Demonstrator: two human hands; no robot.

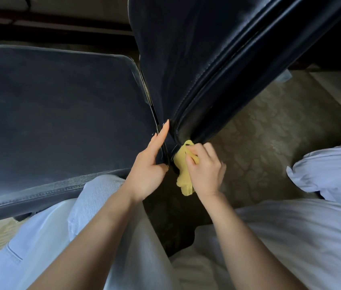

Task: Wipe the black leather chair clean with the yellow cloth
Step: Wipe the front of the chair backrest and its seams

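The black leather chair fills the upper view: its flat seat (60,114) lies at the left and its backrest (190,65) rises to the upper right. A yellow cloth (183,170) is bunched at the backrest's lower corner, where it meets the seat. My right hand (205,172) grips the cloth and holds it against that corner. My left hand (150,162) rests on the seat's right edge, its straight fingers reaching into the gap between seat and backrest.
Patterned beige carpet (269,147) spreads to the right of the chair. White bedding (311,227) lies at the lower right. My light trouser leg (60,237) is below the seat's front edge.
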